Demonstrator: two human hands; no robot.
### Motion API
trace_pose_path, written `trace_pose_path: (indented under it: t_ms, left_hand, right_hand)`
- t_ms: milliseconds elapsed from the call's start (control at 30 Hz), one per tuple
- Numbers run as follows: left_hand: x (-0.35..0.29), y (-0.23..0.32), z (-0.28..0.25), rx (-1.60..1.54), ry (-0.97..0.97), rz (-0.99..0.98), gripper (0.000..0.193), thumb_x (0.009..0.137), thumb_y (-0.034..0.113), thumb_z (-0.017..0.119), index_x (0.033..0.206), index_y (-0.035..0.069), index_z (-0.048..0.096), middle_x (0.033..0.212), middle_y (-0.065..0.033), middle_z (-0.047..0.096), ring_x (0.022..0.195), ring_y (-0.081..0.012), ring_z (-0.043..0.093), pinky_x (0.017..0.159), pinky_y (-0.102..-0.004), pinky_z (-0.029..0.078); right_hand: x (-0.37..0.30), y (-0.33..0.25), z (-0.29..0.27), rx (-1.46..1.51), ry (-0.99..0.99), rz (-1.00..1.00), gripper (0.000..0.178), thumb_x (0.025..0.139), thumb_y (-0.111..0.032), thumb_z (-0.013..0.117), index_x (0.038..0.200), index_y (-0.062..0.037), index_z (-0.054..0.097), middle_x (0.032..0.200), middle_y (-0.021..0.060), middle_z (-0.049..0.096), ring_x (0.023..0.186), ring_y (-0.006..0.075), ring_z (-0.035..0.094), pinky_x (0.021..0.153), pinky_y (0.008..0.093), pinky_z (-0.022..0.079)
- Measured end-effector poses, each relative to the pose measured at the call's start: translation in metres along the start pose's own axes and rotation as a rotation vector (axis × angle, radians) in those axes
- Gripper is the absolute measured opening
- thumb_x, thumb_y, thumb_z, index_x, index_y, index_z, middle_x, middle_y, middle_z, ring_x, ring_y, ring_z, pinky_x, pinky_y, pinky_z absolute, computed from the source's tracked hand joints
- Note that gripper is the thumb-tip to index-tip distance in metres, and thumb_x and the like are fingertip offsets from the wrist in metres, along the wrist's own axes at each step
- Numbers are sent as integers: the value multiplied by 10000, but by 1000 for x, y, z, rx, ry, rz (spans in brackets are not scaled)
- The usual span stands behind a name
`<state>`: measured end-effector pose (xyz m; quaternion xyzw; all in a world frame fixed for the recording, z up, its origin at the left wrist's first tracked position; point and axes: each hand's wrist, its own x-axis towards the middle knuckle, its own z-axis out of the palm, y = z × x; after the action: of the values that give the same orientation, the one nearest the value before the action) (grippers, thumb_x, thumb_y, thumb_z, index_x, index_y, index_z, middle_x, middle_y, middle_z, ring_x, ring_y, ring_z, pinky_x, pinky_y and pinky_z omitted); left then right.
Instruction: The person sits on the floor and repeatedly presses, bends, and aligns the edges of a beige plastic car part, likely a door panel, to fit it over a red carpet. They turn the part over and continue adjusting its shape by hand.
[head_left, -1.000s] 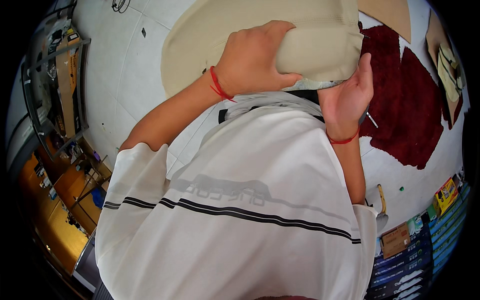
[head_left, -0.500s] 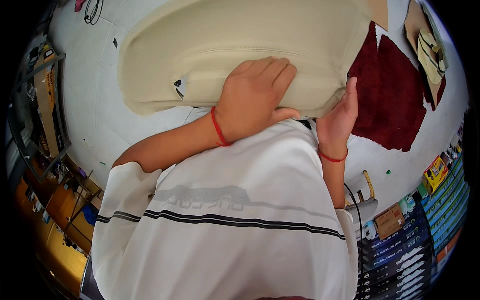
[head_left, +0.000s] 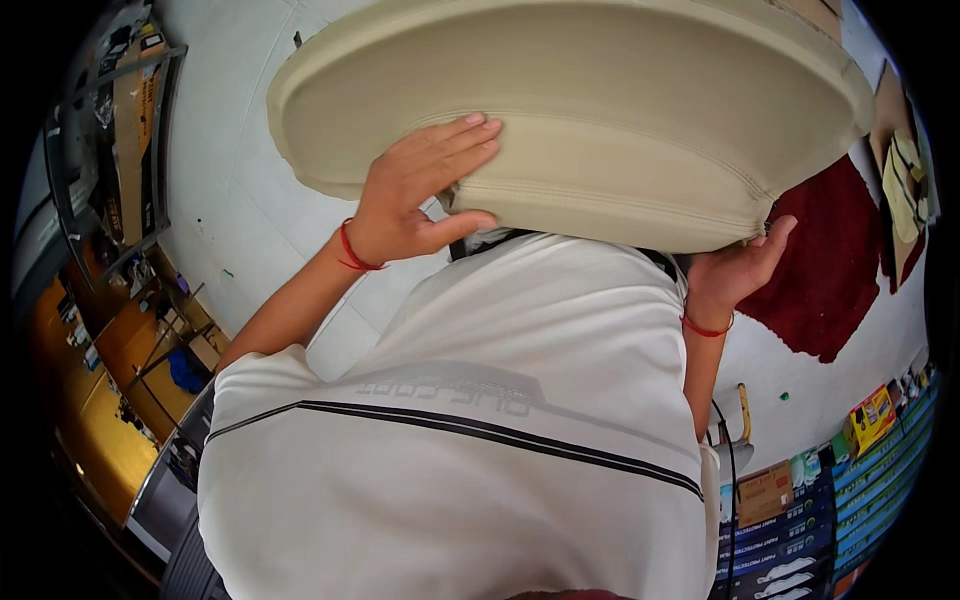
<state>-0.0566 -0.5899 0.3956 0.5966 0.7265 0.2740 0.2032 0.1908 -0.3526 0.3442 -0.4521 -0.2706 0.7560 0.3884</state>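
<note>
A large beige upholstered panel (head_left: pixel 620 110) with curved, stitched seams is held tilted in front of my body, its lower edge close to my shirt. My left hand (head_left: pixel 415 190) lies on the panel's lower left part, fingers stretched over the surface and thumb apart near the lower edge. At the lower right corner, my right hand (head_left: pixel 728 275) supports the panel. One digit of it points up past the corner, while the other fingers are largely hidden under the panel.
A dark red cloth (head_left: pixel 825 270) lies on the pale floor at right, beside a cardboard piece with beige parts (head_left: pixel 903 190). Blue boxes (head_left: pixel 790 535) and a small brown carton (head_left: pixel 765 493) are at lower right. A metal-framed rack (head_left: pixel 160 150) stands at left.
The panel has turned and shifted right, showing more of its curved far edge. My left hand has slid left across it, its fingers spreading slightly. My right hand has followed the corner rightward and down.
</note>
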Motion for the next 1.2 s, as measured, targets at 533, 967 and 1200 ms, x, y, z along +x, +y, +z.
trace_pose_path:
  t_ms: [533,967,1200]
  left_hand:
    - [90,63,63,-43,-26,280,331,922,153,690,1218,5,718,1374,-94,668,1335,-262,586,1096,-395,498]
    - [144,71,85,-88,-103,410,424,943,265,675,1236,-41,676,1381,-155,641,1333,-326,563,1153,-443,434]
    - [140,57,96,-72,-246,385,403,930,249,678,1209,-42,687,1358,-151,662,1285,-330,599,1112,-447,462]
  right_hand:
    - [36,9,2,-128,-215,20,912,1034,-733,312,1494,46,423,1490,151,514,1351,256,507,1139,382,392]
    - [36,14,-7,40,-265,69,730,1096,-614,311,1441,2,496,1395,114,583,1282,217,564,1074,354,452]
    - [39,31,-15,-9,-94,103,728,1093,-610,336,1458,4,478,1437,131,563,1297,249,564,1080,367,455]
